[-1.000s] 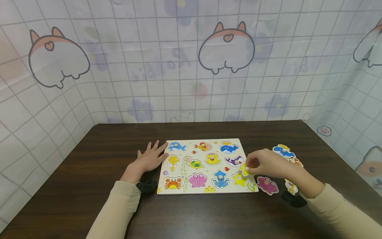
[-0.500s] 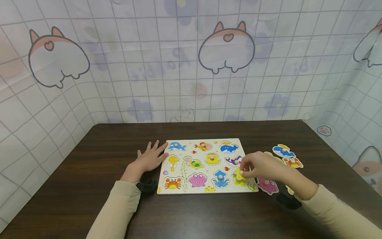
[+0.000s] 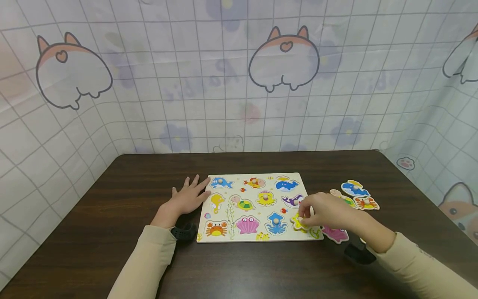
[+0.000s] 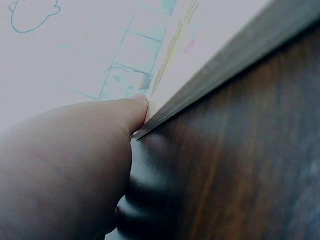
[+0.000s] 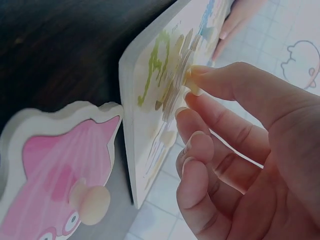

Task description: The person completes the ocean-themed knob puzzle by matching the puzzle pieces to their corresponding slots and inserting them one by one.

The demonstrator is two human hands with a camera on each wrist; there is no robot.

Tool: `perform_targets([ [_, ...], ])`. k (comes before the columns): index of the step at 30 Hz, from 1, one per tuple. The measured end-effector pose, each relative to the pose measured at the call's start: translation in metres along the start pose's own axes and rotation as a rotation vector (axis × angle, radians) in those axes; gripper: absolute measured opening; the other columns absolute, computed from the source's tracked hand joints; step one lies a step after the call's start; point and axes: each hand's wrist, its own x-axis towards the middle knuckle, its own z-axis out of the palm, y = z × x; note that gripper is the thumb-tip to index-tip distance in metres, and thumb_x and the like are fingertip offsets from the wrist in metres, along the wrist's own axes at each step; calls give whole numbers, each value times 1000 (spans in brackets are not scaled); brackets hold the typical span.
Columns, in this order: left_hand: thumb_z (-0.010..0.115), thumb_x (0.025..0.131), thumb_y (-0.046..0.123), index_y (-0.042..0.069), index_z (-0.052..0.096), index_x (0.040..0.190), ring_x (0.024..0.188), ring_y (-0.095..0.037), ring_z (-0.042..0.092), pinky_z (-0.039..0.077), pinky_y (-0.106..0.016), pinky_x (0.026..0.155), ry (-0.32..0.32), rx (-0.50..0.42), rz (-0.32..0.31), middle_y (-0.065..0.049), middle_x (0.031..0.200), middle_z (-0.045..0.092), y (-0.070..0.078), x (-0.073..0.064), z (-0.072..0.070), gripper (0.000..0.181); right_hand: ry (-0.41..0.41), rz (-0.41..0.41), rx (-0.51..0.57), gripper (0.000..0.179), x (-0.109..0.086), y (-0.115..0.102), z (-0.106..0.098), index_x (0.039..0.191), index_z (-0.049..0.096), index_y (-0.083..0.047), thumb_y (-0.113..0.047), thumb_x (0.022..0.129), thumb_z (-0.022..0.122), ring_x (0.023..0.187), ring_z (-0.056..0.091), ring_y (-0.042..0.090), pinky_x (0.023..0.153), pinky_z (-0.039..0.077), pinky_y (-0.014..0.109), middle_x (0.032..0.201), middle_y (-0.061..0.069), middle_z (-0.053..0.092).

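The right hand (image 3: 325, 209) clamped the yellow star piece (image 3: 296, 225) between thumb and finger, at four o'clock of the puzzle board (image 3: 261, 209). With fingers apart, the left hand (image 3: 186, 201) touched its edge at ten o'clock

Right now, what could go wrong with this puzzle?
The yellow star piece, pinched in the right hand, appears raised above the board, so it might not settle flat. The pink shell piece lies close beside the board, where that hand could nudge it. The left hand touches only one side, so the board might slip.
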Motion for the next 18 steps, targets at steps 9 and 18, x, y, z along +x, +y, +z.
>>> perform_targets([
  [9,40,110,45,19,21,166,152,-51,0,-1,-80,110,3,1,-3,-23,169,7,-1,0,1,64,-9,1,-18,12,0,-3,1,82,73,-22,-22,85,84,67,52,7,57,45,26,73,-14,59],
  [18,39,111,46,20,20,166,152,-50,-1,-2,-80,109,2,-2,2,-23,169,7,0,0,1,65,-24,6,-11,11,1,-5,2,83,74,-22,-23,85,84,68,53,7,57,47,25,73,-14,60],
])
